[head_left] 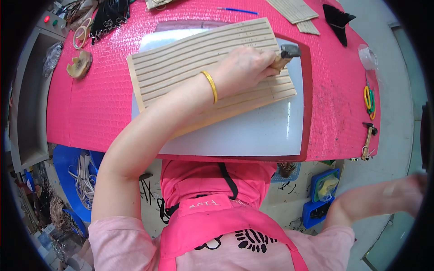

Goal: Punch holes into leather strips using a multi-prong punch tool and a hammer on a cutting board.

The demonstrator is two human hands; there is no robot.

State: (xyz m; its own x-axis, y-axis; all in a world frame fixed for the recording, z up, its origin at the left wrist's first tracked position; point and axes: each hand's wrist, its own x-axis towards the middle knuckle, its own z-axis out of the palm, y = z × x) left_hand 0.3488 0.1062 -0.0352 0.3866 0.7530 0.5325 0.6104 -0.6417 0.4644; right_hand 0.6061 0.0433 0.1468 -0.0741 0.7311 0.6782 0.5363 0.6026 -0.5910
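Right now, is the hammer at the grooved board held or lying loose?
Held: the left hand is curled around the hammer, with the dark head and part of the wooden handle sticking out.

Pale grooved board (181,67), lying askew, wooden-handled hammer (288,53), dark-headed, over the board's right end

Grooved board (181,65) is looking matt, wooden | pink table cover (101,99) is shining, bumpy | white sheet (235,131) is gleaming, smooth
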